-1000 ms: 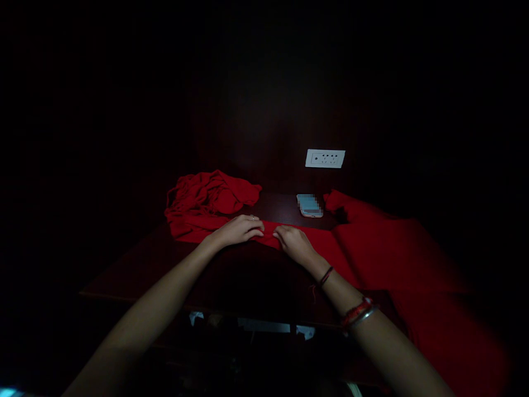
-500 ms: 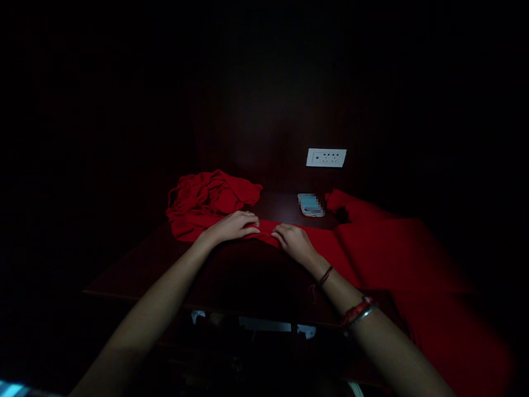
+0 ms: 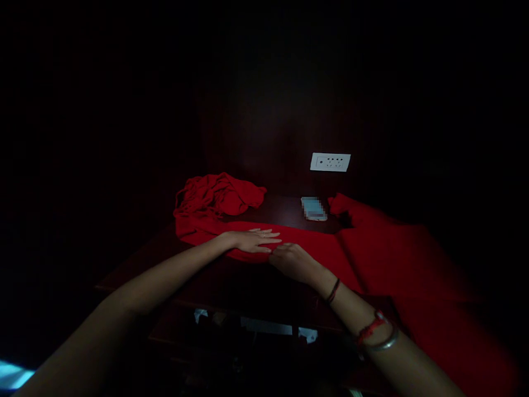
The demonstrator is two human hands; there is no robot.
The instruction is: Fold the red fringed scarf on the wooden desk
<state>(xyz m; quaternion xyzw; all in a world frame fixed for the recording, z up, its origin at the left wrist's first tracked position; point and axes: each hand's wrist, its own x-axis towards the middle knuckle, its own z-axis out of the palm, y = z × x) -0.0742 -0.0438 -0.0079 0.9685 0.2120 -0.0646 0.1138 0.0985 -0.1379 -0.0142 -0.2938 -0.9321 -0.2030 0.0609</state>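
A long strip of red cloth (image 3: 318, 242) lies across the dark table (image 3: 144, 259). Flat on it rests my left hand (image 3: 254, 241), fingers stretched out and spread, with a ring on one finger. My right hand (image 3: 294, 262) is closed at the near edge of the cloth, just right of the left fingertips, and seems to pinch that edge; its fingertips are partly hidden. To the left, the strip runs into a crumpled heap of red cloth (image 3: 223, 196). On the right it joins a wide red spread that hangs over the table's front edge.
Behind the strip lies a phone (image 3: 314, 208) with its screen blurred out. A white wall socket (image 3: 330, 162) is set in the dark wall above it. Below the tabletop, an open shelf holds pale items (image 3: 266, 326) that I cannot make out. The surroundings are very dark.
My left hand has gone from gripping the cloth with bent fingers to lying flat on it. My right hand has closed more and moved slightly nearer to me. The cloth between them looks flatter.
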